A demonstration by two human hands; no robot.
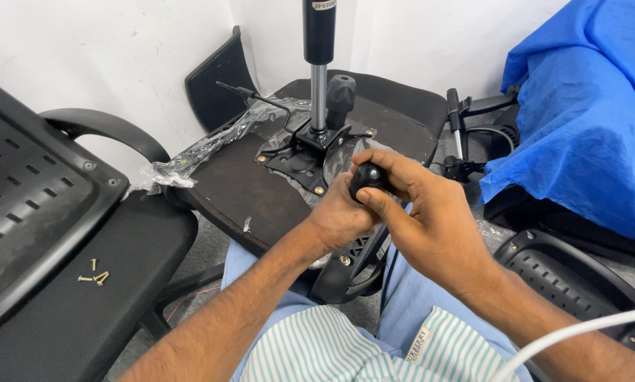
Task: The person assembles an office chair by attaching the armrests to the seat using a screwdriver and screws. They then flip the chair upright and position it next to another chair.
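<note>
1. While the right hand (430, 219) curls its fingers (391, 166) over a small black knob-shaped handle (367, 177), the thumb presses against the handle's lower side, so the grip is closed on it.
2. The left hand (338, 216) sits just beside and partly under the right one, its fingers hidden behind the handle; whether they clasp it cannot be told.
3. The handle is held above the near edge of an upturned chair seat (239, 184), which lies underside up across the person's lap.
4. A black metal mechanism plate (299, 152) is fixed to the seat, and a gas lift cylinder (319, 64) rises upright from it, with a large black adjustment knob (340, 92) just beside.
5. Crumpled clear plastic wrap (204, 152) lies across the seat's far left edge.
6. A black armrest (349, 272) hangs below the hands.
7. Loose brass screws (94, 276) rest on another chair's seat to the left.
8. Blue cloth (586, 113) covers something on the right.
</note>
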